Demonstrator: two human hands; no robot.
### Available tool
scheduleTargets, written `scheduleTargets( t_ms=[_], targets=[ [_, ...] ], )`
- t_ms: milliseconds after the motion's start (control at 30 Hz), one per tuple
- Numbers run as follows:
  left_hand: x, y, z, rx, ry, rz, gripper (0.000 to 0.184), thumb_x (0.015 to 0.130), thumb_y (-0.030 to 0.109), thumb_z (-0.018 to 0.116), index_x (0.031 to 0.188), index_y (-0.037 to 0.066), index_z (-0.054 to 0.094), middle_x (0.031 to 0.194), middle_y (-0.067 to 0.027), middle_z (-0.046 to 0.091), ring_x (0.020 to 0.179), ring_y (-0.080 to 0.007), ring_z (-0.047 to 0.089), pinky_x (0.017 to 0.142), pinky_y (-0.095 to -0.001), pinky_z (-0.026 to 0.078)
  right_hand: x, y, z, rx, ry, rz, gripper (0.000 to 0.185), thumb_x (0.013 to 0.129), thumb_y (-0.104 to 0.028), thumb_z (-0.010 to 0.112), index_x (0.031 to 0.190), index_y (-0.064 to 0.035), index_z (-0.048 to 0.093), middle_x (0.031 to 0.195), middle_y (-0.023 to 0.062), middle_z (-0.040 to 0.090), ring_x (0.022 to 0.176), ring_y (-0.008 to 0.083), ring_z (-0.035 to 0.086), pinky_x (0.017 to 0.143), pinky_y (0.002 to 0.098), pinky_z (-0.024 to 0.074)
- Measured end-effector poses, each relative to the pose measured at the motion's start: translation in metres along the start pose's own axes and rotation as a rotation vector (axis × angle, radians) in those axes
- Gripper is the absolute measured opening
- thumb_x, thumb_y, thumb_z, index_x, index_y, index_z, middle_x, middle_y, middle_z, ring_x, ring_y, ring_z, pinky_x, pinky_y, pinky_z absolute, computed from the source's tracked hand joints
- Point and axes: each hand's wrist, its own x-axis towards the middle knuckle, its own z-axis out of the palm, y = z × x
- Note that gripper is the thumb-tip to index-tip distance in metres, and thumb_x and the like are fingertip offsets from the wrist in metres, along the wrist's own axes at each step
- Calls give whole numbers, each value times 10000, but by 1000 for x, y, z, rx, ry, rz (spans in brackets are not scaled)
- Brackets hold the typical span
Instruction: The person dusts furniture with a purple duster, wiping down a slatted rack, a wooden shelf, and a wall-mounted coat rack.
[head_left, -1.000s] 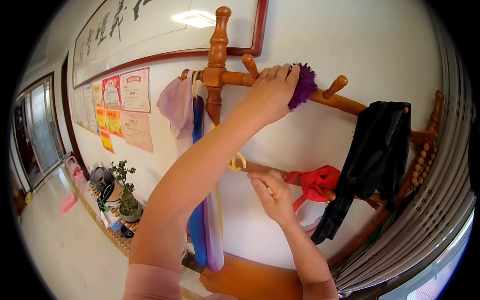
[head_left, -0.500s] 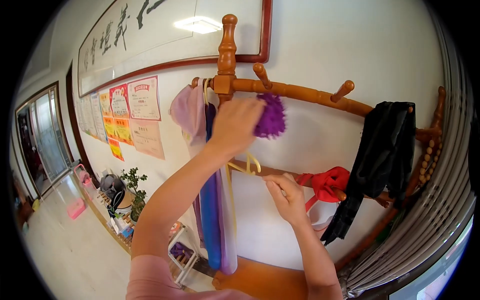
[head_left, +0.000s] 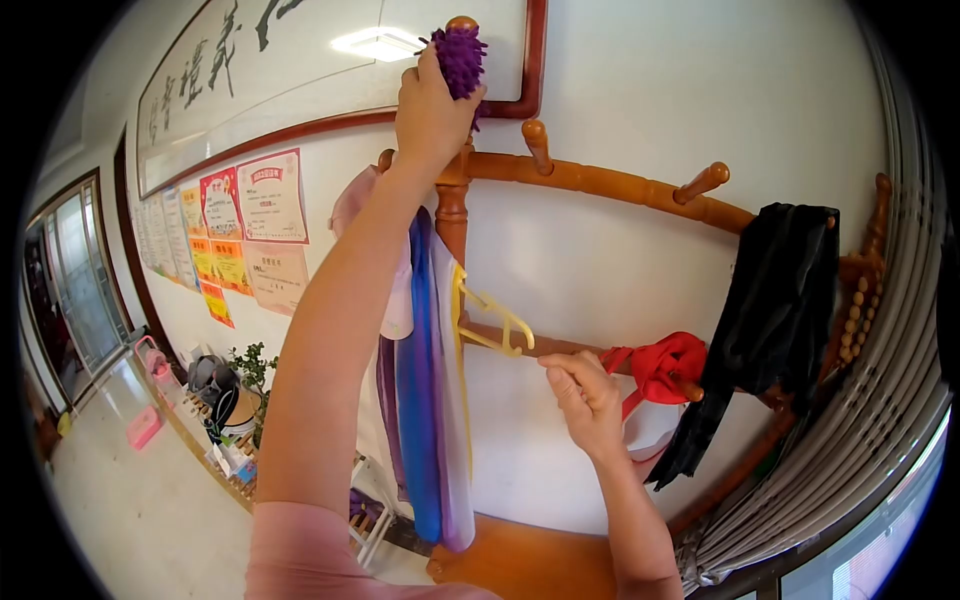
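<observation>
Up at the top of the wooden coat rack's post, my left hand is wrapped round a purple chenille duster with shaggy strands. The duster is pressed against the knob of the post and covers most of it. My right hand is lower down, closed with curled fingers, in front of the rack's lower rail. Whatever its fingers may grip is hidden. Just left of it is a yellow hanger. Blue and purple scarves and a pink cap hang below my left arm.
A red cloth is tied on a lower peg. A black garment hangs at the right, beside grey curtains. Pegs stick out from the upper rail. Behind the post is a framed calligraphy. A plant stands lower left.
My left hand has moved up with the purple duster, from beside the post below the upper rail to the knob on top. My right hand has stayed near the lower rail.
</observation>
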Motion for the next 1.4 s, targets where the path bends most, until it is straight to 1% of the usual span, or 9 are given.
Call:
scheduleTargets(
  t_ms=[300, 400, 500, 600, 767, 1033, 1133, 1267, 1400],
  targets=[
    [-36, -17, -29, 151, -52, 300, 526, 731, 135, 766, 1211, 88, 555, 1109, -163, 556, 1051, -380, 567, 881, -453, 493, 0, -5, 3, 34, 27, 86, 141, 926, -154, 670, 999, -44, 718, 718, 45, 600, 706, 166, 525, 661, 301, 432],
    [23, -15, -32, -273, 108, -43, 452, 818, 264, 763, 1178, 60, 580, 1135, -163, 578, 1083, -330, 583, 894, -418, 486, -3, -3, 1, 15, 16, 94, 133, 921, -143, 671, 996, -45, 718, 721, 44, 601, 702, 159, 521, 661, 296, 429],
    [56, -13, -6, -36, 300, 359, 380, 822, 233, 769, 1113, 27, 637, 1158, -175, 592, 1085, -270, 596, 879, -393, 500, -5, -6, 3, -2, 20, 99, 115, 911, -96, 661, 996, -42, 717, 739, 44, 613, 705, 150, 524, 663, 286, 428],
    [31, -8, 11, 44, 110, 217, 515, 794, 190, 762, 1278, 207, 586, 1194, -104, 570, 1119, -328, 545, 930, -413, 500, -3, -9, 5, 21, 37, 95, 122, 907, -57, 649, 1007, -35, 716, 755, 40, 634, 694, 151, 518, 655, 287, 429],
    [-16, -14, -4, 295, 42, 370, 501, 746, 124, 735, 1226, 200, 614, 1181, -36, 582, 1101, -287, 550, 887, -397, 507, 2, -1, 4, -3, 26, -3, 142, 973, -106, 604, 1045, -31, 700, 755, -7, 522, 596, 57, 456, 540, 223, 362],
    [-150, 18, -49, -82, -235, 327, 496, 690, 67, 757, 1166, 114, 626, 1107, -112, 597, 1047, -325, 592, 864, -398, 502, -3, -4, 5, 40, 30, 27, 162, 977, -131, 605, 1062, -33, 702, 747, -11, 521, 602, 58, 455, 555, 221, 370],
    [-147, 55, -27, -138, -60, 671, 573, 680, 47, 747, 1233, 120, 614, 1208, -114, 601, 1040, -325, 606, 881, -413, 500, -3, -9, 5, 77, 49, 119, 133, 936, -90, 633, 1025, -33, 712, 822, 63, 658, 767, 168, 554, 727, 309, 461],
    [-107, 103, 20, -107, 10, 684, 580, 684, 27, 753, 1244, 108, 624, 1185, -116, 623, 1077, -368, 603, 967, -448, 460, -4, -12, 3, 48, 14, 121, 144, 939, -113, 636, 1040, -43, 711, 833, 59, 659, 770, 177, 546, 724, 314, 455],
    [-90, 128, 58, 21, -389, 570, 566, 685, 176, 780, 1226, 108, 627, 1177, -117, 641, 1102, -345, 606, 952, -453, 459, -4, -7, 6, 74, 27, 114, 161, 950, -145, 631, 1060, -55, 709, 839, 57, 652, 788, 184, 541, 748, 323, 453]
  ],
)
